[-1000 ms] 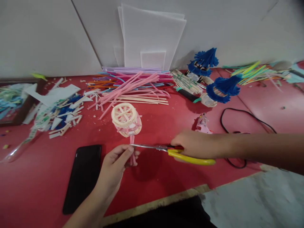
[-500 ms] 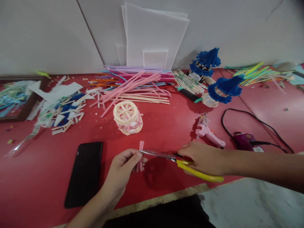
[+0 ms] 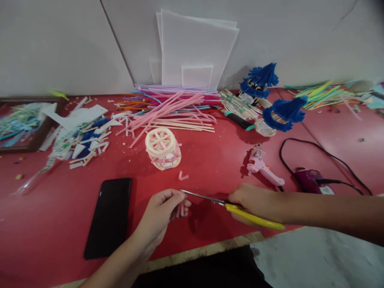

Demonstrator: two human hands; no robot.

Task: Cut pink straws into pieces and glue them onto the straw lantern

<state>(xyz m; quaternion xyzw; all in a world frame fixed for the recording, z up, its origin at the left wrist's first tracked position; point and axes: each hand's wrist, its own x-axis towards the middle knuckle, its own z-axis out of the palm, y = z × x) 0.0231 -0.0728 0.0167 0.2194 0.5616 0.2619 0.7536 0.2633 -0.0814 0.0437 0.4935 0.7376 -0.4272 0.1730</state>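
Observation:
Between the thumb and fingers of my left hand (image 3: 163,210) are short pink pipe cleaner pieces (image 3: 180,209), their lower ends showing under the thumb. My right hand (image 3: 255,202) grips yellow-handled scissors (image 3: 253,218); the blades look closed, and their tip meets my left thumb. Just beyond the fingertips, small cut pink bits (image 3: 183,176) lie on the red table (image 3: 210,160). Behind them stands a small cream and pink round frame (image 3: 163,149) with a spoked wheel-like top.
A black phone (image 3: 108,218) lies at left. Pink pipe cleaners (image 3: 168,106) are heaped near the wall. A pink glue gun (image 3: 264,168), a purple corded device (image 3: 312,181) and blue-roofed models (image 3: 285,114) stand at right. Scraps (image 3: 87,140) litter the left side.
The scissor blades have closed through the pink pieces. Their upper ends have come off and now lie on the table beyond my left hand.

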